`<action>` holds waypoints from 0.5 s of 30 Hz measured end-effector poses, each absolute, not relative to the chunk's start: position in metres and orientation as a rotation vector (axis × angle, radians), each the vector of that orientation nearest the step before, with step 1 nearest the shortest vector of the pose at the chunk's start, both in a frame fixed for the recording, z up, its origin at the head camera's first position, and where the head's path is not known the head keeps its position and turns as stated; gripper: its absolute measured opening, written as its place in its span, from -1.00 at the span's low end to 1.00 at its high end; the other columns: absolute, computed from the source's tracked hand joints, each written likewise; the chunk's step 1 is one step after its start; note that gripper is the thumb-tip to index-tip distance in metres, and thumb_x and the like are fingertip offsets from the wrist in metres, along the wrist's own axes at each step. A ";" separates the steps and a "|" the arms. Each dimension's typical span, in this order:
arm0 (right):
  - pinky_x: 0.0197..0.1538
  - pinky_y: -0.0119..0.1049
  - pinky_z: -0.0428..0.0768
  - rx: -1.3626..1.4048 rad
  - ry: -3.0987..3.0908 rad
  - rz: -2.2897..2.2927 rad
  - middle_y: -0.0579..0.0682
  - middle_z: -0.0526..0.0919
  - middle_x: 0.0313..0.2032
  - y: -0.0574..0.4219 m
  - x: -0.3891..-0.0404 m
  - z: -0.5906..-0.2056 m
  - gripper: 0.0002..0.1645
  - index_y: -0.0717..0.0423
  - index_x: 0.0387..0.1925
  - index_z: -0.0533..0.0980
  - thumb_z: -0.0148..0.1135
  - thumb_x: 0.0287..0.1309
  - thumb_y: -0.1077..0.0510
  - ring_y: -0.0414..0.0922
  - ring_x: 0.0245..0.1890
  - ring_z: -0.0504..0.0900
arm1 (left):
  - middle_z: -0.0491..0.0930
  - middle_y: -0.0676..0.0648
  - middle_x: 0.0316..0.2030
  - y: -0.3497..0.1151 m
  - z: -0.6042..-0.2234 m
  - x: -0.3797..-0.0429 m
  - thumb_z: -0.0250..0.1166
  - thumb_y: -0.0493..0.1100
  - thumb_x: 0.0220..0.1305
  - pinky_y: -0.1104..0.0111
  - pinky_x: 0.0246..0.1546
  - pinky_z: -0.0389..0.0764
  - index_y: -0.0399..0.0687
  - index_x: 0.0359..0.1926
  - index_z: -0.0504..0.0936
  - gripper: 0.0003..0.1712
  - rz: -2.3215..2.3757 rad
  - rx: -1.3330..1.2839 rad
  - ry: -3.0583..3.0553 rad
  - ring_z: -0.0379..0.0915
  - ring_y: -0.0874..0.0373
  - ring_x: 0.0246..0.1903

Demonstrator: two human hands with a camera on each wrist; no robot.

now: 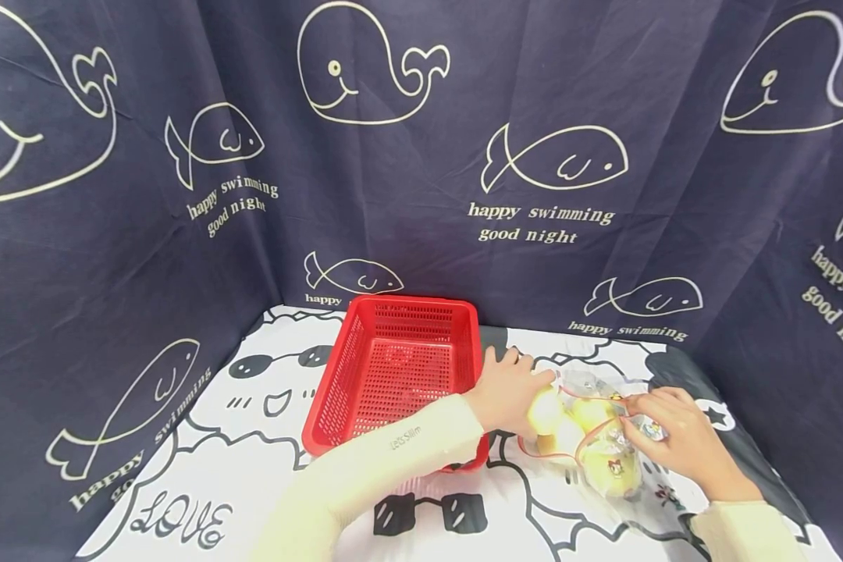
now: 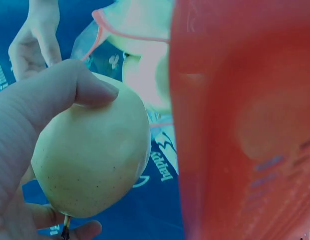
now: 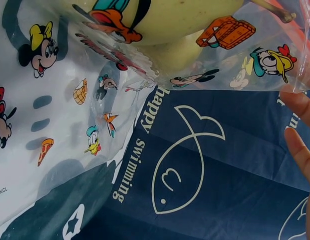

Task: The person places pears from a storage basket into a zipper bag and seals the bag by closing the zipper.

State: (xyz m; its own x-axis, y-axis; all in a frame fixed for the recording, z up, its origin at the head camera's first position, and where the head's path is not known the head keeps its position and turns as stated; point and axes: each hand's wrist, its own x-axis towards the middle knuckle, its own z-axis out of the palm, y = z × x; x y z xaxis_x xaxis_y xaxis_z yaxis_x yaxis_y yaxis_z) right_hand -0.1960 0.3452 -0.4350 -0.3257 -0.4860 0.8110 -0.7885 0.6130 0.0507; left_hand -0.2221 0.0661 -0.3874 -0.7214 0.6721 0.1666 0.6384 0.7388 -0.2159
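My left hand (image 1: 509,394) grips a pale yellow pear (image 2: 94,155) beside the right wall of the red plastic basket (image 1: 396,375). In the left wrist view the thumb lies across the pear's upper side, and its stem points down. To the right, a clear plastic bag (image 3: 107,145) with cartoon prints and a red-edged opening lies on the cloth. More pears (image 1: 607,472) are inside it. My right hand (image 1: 677,437) pinches the bag's edge at its right side; in the right wrist view only some fingertips (image 3: 297,145) show beside the plastic.
A white cloth with black cartoon drawings (image 1: 218,476) covers the table. Dark blue curtains (image 1: 421,195) with whale and fish outlines stand behind and on both sides. The basket's back rim is close to the rear curtain, and the basket's visible floor is bare.
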 end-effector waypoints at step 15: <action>0.18 -0.46 0.22 1.015 -1.998 0.460 -0.11 0.63 -0.52 0.347 -0.198 -0.436 -0.50 0.09 -0.50 0.61 0.06 0.37 -0.17 -0.13 -0.44 0.55 | 0.49 0.14 0.02 0.100 -0.395 -0.219 0.46 0.47 -0.24 -0.05 0.11 0.30 0.50 0.29 0.43 -0.04 0.204 -1.035 -2.814 0.30 0.13 0.10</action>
